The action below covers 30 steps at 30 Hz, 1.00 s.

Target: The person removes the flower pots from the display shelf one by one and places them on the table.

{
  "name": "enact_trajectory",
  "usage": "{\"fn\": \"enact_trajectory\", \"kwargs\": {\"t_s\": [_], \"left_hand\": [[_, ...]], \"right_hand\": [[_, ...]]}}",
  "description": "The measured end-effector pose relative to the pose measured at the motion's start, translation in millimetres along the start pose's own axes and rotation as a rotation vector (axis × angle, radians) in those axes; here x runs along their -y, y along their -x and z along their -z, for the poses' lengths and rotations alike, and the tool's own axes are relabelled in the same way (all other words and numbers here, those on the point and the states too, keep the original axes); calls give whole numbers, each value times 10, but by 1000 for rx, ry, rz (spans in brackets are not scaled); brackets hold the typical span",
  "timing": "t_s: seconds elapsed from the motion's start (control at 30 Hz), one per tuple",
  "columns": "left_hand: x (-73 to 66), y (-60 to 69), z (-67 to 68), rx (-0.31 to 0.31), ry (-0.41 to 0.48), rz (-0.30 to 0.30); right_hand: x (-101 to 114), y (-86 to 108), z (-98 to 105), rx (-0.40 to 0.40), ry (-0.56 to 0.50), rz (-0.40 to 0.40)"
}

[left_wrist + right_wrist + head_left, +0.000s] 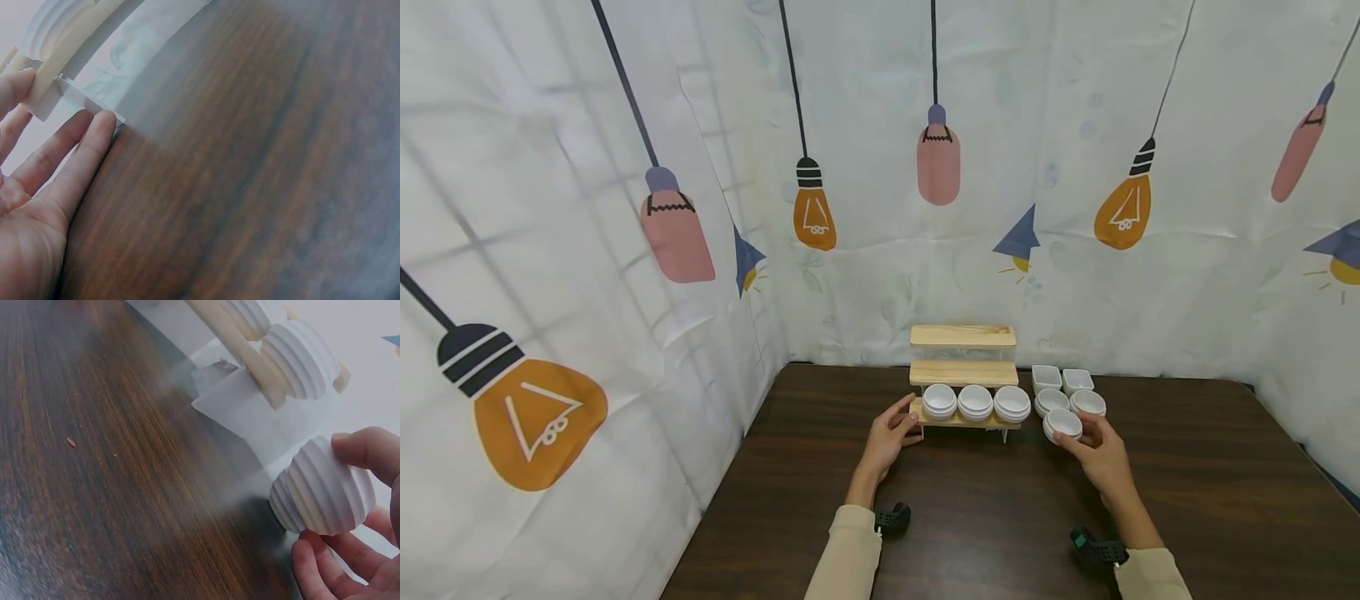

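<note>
A three-step wooden display rack (pixel 964 372) with clear supports stands on the dark table. Three ribbed white ramekins (pixel 975 403) sit side by side on its lowest step. At the rack's left end, my left hand (pixel 886 442) grips the lowest board with thumb and index finger; the other fingers (pixel 103 128) reach the clear support. To the right of the rack, my right hand (pixel 1102 457) pinches another ribbed white ramekin (pixel 325 490) between thumb and fingers. Whether this ramekin touches the table is unclear.
Behind the right hand stand two more round ramekins (pixel 1087 403) and two square white dishes (pixel 1078 381). The upper two rack steps carry nothing. A pale curtain (pixel 865 308) printed with lamps hangs behind the dark wooden table (pixel 985 533).
</note>
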State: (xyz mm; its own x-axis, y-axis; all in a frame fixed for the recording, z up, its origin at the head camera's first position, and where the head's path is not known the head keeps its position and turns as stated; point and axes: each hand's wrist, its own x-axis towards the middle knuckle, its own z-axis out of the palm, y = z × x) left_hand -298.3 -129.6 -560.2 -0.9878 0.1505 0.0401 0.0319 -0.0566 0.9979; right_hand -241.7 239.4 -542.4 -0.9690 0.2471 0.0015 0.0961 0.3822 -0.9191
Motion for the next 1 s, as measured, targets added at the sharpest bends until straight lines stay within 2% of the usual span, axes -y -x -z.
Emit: {"fn": "enact_trajectory", "kwargs": {"t_s": [0.53,1.0], "left_hand": [[-33,31,-6,9,1,-7],[9,6,7,12,-2,0]], "right_hand": [[-48,-14,22,58,38,-37],[-57,-21,10,79,34,-36]]}}
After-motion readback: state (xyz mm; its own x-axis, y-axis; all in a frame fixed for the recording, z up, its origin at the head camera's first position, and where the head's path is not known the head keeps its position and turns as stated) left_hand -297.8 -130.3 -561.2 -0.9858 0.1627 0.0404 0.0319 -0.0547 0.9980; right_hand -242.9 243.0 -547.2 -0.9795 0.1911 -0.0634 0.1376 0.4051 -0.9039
